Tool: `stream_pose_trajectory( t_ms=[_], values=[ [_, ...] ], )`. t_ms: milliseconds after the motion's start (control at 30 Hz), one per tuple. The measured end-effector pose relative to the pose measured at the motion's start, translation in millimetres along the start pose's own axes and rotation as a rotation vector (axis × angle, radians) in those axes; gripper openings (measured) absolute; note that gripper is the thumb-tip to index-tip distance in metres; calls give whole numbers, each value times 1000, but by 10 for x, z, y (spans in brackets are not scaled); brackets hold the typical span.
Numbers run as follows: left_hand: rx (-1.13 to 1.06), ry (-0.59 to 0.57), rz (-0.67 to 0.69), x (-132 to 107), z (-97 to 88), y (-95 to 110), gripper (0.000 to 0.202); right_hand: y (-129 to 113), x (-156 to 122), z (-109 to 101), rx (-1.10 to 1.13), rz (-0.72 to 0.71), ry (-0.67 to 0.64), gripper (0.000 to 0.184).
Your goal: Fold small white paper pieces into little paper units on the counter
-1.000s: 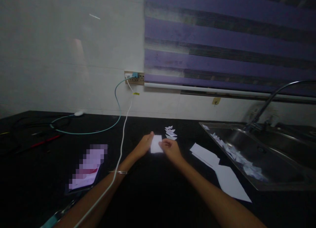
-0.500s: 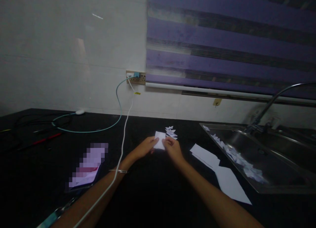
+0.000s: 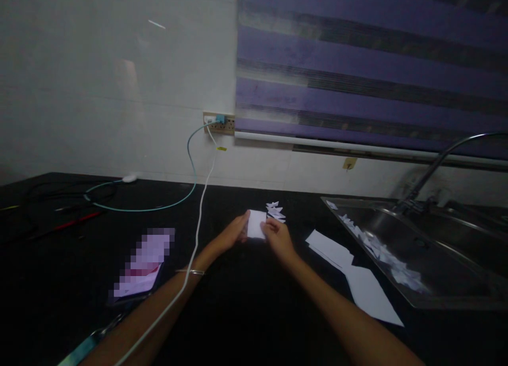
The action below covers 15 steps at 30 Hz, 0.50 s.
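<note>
A small white folded piece of paper (image 3: pixel 256 224) is held up between my two hands over the dark counter. My left hand (image 3: pixel 238 229) grips its left edge, with the fingers partly hidden behind it. On the right edge, my right hand (image 3: pixel 277 235) pinches it between thumb and fingers. Just beyond my right hand lie several small folded paper boats (image 3: pixel 274 210) in a short row. Flat white paper sheets (image 3: pixel 373 294) rest to the right of my right forearm, with more sheets (image 3: pixel 329 248) overlapping behind them.
A steel sink (image 3: pixel 436 260) with a tap (image 3: pixel 432 167) is at the right; many folded white papers (image 3: pixel 381 249) line its left rim. A phone (image 3: pixel 145 263) lies at left. A white cable (image 3: pixel 197 234) from the wall socket (image 3: pixel 226 125) passes over my left forearm.
My left thumb has moved off the front of the folded paper to its left edge. My right hand keeps its pinch, and the paper stays in about the same place.
</note>
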<state>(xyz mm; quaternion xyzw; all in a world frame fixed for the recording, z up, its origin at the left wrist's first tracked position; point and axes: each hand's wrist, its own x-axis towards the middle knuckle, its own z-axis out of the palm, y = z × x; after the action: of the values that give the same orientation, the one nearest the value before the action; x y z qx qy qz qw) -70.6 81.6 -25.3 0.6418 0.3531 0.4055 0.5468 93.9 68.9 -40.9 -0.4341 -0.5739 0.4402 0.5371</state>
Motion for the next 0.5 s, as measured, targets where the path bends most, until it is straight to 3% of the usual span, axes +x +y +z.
stream_pose_trajectory(
  t_ms=[133, 267, 500],
  values=[
    [-71, -10, 34, 12, -30, -6, 39, 2, 0, 8, 30, 28, 12, 27],
    [-82, -29, 55, 18, -81, -7, 36, 30, 16, -1, 82, 32, 43, 24],
    [-72, 67, 45, -5, -79, 61, 36, -1, 9, -9, 94, -15, 73, 19]
  ],
)
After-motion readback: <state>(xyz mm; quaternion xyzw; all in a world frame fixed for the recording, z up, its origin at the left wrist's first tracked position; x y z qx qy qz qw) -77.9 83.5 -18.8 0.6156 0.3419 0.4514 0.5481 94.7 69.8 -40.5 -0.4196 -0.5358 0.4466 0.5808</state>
